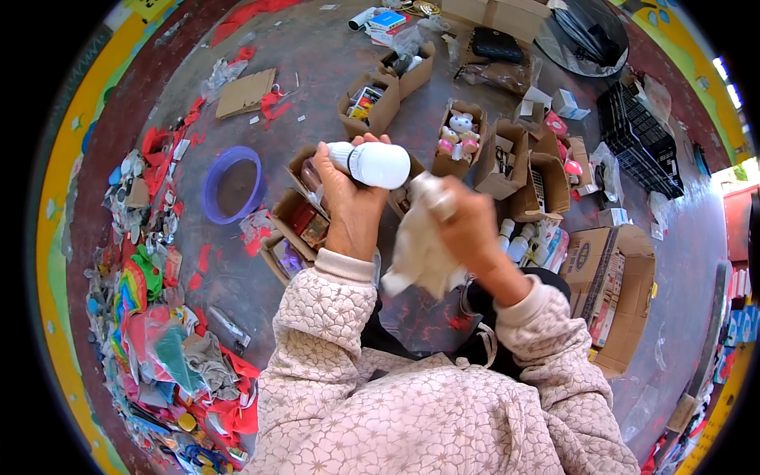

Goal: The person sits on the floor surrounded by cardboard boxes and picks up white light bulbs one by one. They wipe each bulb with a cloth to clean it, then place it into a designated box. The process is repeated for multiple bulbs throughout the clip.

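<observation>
In my left hand (348, 186) lies a white bottle (381, 165) with a ribbed white cap and a dark ring at its neck. It is tipped on its side, its rounded end toward my right hand, with my fingers curled around it. My right hand (471, 229) grips a cream-coloured cloth (423, 257), which hangs down from it just right of the bottle. Motion blurs the right fingers and the cloth. Whether a whitish lump at those fingertips is bunched cloth or something else, I cannot tell. Cloth and bottle look close together, without plain contact.
Several small cardboard boxes (500, 162) of goods stand ahead, one with rabbit figures (459, 131). A purple basin (233, 184) is at the left, above a heap of scraps (170, 348). At the right are a large carton (633, 273), white bottles (518, 244) and a black crate (637, 134).
</observation>
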